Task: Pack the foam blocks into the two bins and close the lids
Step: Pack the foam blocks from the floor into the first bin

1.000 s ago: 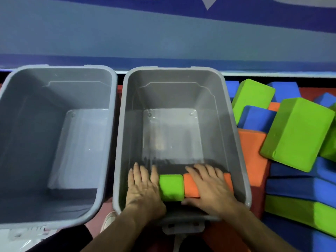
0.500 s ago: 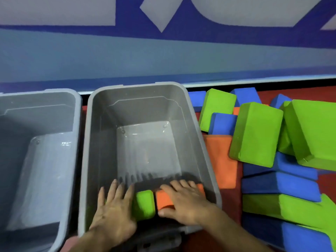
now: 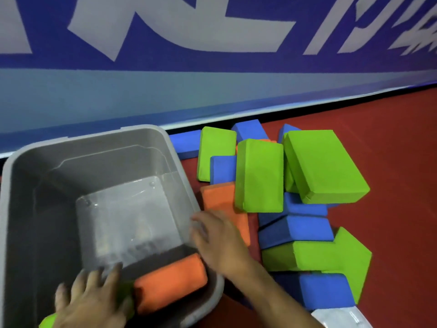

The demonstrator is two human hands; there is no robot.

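At the lower left of the frame a grey bin (image 3: 21, 209) stands open on the red floor (image 3: 390, 162), its far rim close to the blue wall (image 3: 212, 95). Inside it, against the near wall, lies an orange foam block (image 3: 170, 284), and just left of that a green foam block (image 3: 48, 321) shows only in slivers beneath the left hand (image 3: 92, 301). The left hand lies flat on the green block with its fingers spread wide, gripping nothing. The right hand (image 3: 220, 240) is over the bin's right rim, palm down, fingers loosely extended and a little apart, empty; it overlaps a second orange block (image 3: 220, 197) lying on the floor just beside the bin, though whether it touches that block cannot be told. To the right of the bin, from the centre to the lower right of the frame, sits the loose pile: large green blocks (image 3: 260, 176) leaning against one another, with blue blocks (image 3: 293, 230) under and between them. At the bottom right edge a pale grey corner (image 3: 338, 317) pokes into view, too little of it to identify.
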